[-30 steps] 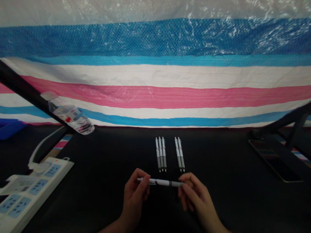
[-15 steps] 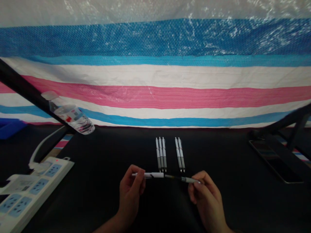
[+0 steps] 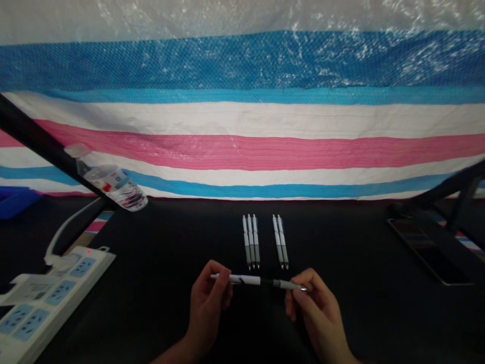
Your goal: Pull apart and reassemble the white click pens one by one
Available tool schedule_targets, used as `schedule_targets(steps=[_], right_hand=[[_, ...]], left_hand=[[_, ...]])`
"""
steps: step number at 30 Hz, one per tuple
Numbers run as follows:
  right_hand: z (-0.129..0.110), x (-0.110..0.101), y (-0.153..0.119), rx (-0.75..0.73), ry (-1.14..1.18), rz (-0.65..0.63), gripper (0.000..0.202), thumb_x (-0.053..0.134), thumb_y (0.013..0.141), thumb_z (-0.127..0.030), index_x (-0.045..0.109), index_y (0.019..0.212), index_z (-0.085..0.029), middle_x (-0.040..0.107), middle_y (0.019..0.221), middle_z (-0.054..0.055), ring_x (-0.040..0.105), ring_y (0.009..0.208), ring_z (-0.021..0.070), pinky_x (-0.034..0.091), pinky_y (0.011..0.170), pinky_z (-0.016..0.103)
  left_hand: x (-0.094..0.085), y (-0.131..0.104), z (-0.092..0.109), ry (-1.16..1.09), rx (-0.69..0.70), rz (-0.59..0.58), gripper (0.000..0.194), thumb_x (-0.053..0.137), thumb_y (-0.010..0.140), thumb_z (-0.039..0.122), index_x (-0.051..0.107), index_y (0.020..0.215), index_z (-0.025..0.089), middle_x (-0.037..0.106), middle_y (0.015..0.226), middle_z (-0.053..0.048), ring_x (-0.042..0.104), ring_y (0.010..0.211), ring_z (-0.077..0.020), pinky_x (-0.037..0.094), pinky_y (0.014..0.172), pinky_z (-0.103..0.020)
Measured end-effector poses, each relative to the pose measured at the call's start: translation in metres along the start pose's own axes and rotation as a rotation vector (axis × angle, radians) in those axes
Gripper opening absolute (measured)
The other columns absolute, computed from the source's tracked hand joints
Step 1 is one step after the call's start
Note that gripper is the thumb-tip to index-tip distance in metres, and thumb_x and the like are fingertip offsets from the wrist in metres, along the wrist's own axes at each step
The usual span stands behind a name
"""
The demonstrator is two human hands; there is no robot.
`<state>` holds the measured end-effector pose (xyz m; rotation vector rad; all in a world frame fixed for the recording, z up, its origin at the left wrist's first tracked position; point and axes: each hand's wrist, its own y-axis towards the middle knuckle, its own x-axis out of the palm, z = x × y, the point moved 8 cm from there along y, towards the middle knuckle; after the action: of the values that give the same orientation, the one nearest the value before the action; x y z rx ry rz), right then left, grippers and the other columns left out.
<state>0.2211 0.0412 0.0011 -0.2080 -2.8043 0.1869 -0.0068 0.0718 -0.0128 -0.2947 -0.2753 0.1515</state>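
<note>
My left hand pinches a white pen barrel that points to the right. Between the thumb and fingers of my right hand is a grey pen front part with a metal tip, its dark refill reaching left to the barrel's open end. The two parts are nearly in line, with a dark stretch between them. Beyond my hands, three white and grey pens lie side by side, and two more pens lie just right of them, all tips towards me.
A white power strip lies at the left on the black table. Behind it a clear bottle leans by a black bar. A phone is at the right. Striped sheeting hangs behind.
The grey front part has moved left and the barrel slightly right, so the gap between them is smaller and less of the refill shows.
</note>
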Motion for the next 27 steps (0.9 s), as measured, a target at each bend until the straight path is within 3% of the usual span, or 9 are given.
schedule_targets(steps=[7, 11, 14, 18, 20, 23, 25, 27], right_hand=[[-0.002, 0.019, -0.004, -0.057, -0.265, -0.166, 0.029, 0.071, 0.093, -0.048, 0.068, 0.095, -0.019, 0.079, 0.078, 0.009, 0.070, 0.058, 0.0181, 0.057, 0.050, 0.026], [0.003, 0.014, -0.003, -0.068, -0.382, -0.149, 0.033, 0.067, 0.095, -0.052, 0.069, 0.098, -0.019, 0.080, 0.079, 0.010, 0.071, 0.058, 0.0191, 0.056, 0.049, 0.026], [0.008, 0.012, -0.003, -0.066, -0.462, -0.185, 0.045, 0.056, 0.099, -0.059, 0.071, 0.086, -0.018, 0.076, 0.069, 0.008, 0.069, 0.057, 0.0182, 0.052, 0.048, 0.024], [0.019, 0.015, -0.005, 0.031, -0.520, -0.285, 0.068, 0.039, 0.102, -0.067, 0.064, 0.062, -0.018, 0.058, 0.045, 0.001, 0.053, 0.039, 0.0118, 0.036, 0.040, 0.021], [0.020, 0.018, -0.005, 0.044, -0.475, -0.301, 0.062, 0.043, 0.100, -0.068, 0.068, 0.074, -0.018, 0.062, 0.052, 0.001, 0.054, 0.042, 0.0123, 0.037, 0.042, 0.021], [0.012, 0.017, -0.003, -0.020, -0.399, -0.218, 0.043, 0.058, 0.096, -0.063, 0.065, 0.103, -0.021, 0.074, 0.077, 0.005, 0.063, 0.053, 0.0145, 0.045, 0.048, 0.023], [0.009, 0.014, -0.001, -0.049, -0.419, -0.161, 0.039, 0.062, 0.095, -0.060, 0.063, 0.101, -0.022, 0.074, 0.076, 0.004, 0.063, 0.051, 0.0142, 0.042, 0.044, 0.022], [0.008, 0.016, -0.001, -0.057, -0.484, -0.195, 0.042, 0.055, 0.099, -0.059, 0.064, 0.085, -0.021, 0.069, 0.063, 0.002, 0.061, 0.047, 0.0138, 0.040, 0.043, 0.022]], left_hand=[[0.008, -0.005, -0.002, 0.067, 0.004, -0.040, 0.047, 0.080, 0.076, 0.062, 0.058, 0.074, 0.020, 0.057, 0.052, 0.005, 0.047, 0.043, -0.0090, 0.035, 0.041, -0.018], [0.009, -0.005, 0.002, 0.092, 0.016, -0.032, 0.047, 0.081, 0.075, 0.061, 0.058, 0.072, 0.020, 0.056, 0.051, 0.005, 0.047, 0.042, -0.0089, 0.034, 0.040, -0.018], [0.011, -0.006, 0.002, 0.089, 0.013, -0.067, 0.046, 0.083, 0.074, 0.059, 0.060, 0.075, 0.019, 0.058, 0.053, 0.005, 0.048, 0.043, -0.0093, 0.035, 0.041, -0.018], [0.010, -0.006, 0.000, 0.089, 0.027, -0.101, 0.044, 0.082, 0.075, 0.058, 0.061, 0.077, 0.019, 0.058, 0.054, 0.004, 0.050, 0.045, -0.0098, 0.037, 0.042, -0.018], [0.007, -0.005, -0.001, 0.076, 0.044, -0.078, 0.043, 0.081, 0.078, 0.056, 0.061, 0.077, 0.019, 0.059, 0.055, 0.004, 0.051, 0.047, -0.0097, 0.037, 0.043, -0.018], [0.004, -0.002, -0.002, 0.042, 0.045, -0.048, 0.042, 0.081, 0.079, 0.055, 0.060, 0.077, 0.019, 0.058, 0.056, 0.005, 0.049, 0.047, -0.0089, 0.035, 0.043, -0.017], [0.003, -0.001, -0.002, 0.036, 0.040, -0.042, 0.043, 0.080, 0.079, 0.056, 0.059, 0.076, 0.019, 0.057, 0.055, 0.005, 0.048, 0.047, -0.0087, 0.035, 0.043, -0.017], [0.004, 0.000, -0.001, 0.039, 0.038, -0.051, 0.043, 0.080, 0.080, 0.056, 0.060, 0.075, 0.019, 0.056, 0.055, 0.005, 0.047, 0.047, -0.0088, 0.035, 0.043, -0.017]])
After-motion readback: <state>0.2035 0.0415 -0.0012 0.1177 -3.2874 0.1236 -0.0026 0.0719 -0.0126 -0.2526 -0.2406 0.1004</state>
